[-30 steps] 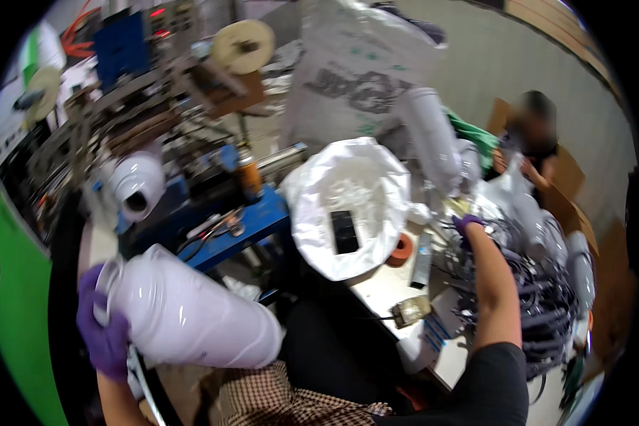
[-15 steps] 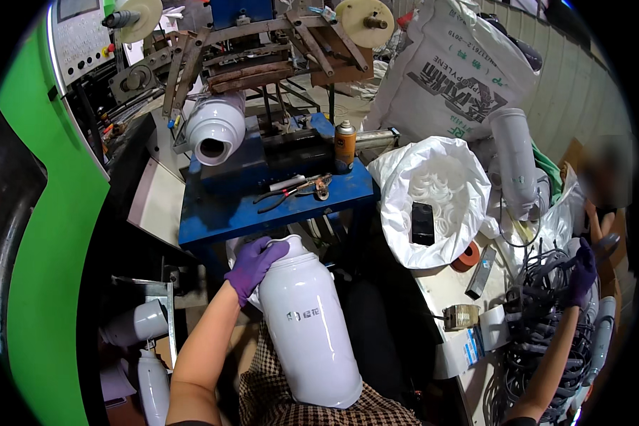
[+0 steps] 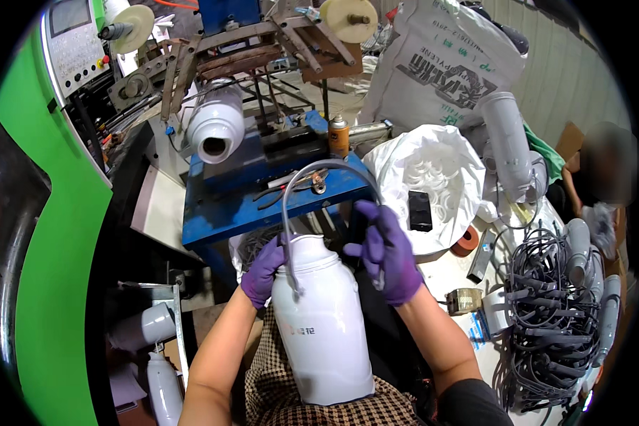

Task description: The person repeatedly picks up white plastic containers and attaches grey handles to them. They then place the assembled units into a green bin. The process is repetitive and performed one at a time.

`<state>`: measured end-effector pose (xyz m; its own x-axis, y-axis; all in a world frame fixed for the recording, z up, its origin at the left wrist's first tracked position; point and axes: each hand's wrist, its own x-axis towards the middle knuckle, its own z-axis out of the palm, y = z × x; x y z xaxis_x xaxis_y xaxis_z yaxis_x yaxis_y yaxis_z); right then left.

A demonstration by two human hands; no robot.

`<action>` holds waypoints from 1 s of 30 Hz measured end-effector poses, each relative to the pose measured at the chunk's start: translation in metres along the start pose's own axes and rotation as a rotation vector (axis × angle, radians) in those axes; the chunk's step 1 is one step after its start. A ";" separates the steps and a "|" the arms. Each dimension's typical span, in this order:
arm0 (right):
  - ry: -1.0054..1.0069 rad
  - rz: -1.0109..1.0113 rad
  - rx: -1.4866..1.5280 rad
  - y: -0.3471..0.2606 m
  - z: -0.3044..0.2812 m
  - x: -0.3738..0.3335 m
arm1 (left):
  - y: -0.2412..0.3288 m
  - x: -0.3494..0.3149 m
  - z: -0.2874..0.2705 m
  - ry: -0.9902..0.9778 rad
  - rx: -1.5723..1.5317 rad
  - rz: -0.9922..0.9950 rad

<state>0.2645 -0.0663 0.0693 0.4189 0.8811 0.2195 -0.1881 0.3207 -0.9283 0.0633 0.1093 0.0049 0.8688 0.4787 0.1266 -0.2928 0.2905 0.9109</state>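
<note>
A glossy white thermos-flask body leans upright in my lap, with its pale open neck facing away from me. Over the neck arches a grey curved carrying handle. My left hand, in a purple glove, is closed at the handle's left leg beside the neck; that leg's end lies against the flask's shoulder. My right hand, gloved alike, holds the right leg, its thumb and some fingers sticking out. Part of that leg is hidden by the fingers.
A blue metal bench ahead carries pliers, a spray can and another white flask. To the right are a white sack of rings and a pile of grey handles. Another person is at far right.
My right hand has come from the handle pile at the right to the flask, bringing a grey handle. My left hand has shifted from the flask's neck to the handle's left leg.
</note>
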 end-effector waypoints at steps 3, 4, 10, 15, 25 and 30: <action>0.184 0.336 0.292 0.022 0.031 0.011 | 0.006 -0.008 0.000 0.061 0.174 0.014; 0.179 0.342 0.282 0.025 0.034 0.012 | 0.007 -0.009 -0.002 0.011 0.147 0.033; 0.095 0.228 0.009 0.030 0.018 0.011 | -0.008 -0.001 0.000 -0.001 -0.050 0.006; 0.082 -0.188 -0.343 0.025 0.016 -0.001 | -0.008 0.003 0.015 0.049 0.040 -0.022; 0.077 0.489 0.114 0.026 -0.011 0.018 | -0.010 0.020 0.028 0.007 0.267 -0.081; 0.105 -0.553 -0.696 0.042 -0.017 0.006 | -0.009 0.026 0.035 0.030 0.414 -0.092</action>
<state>0.2745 -0.0533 0.0268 0.3757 0.6154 0.6929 0.6322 0.3764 -0.6772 0.1022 0.0902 0.0131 0.8699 0.4922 0.0317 -0.0242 -0.0216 0.9995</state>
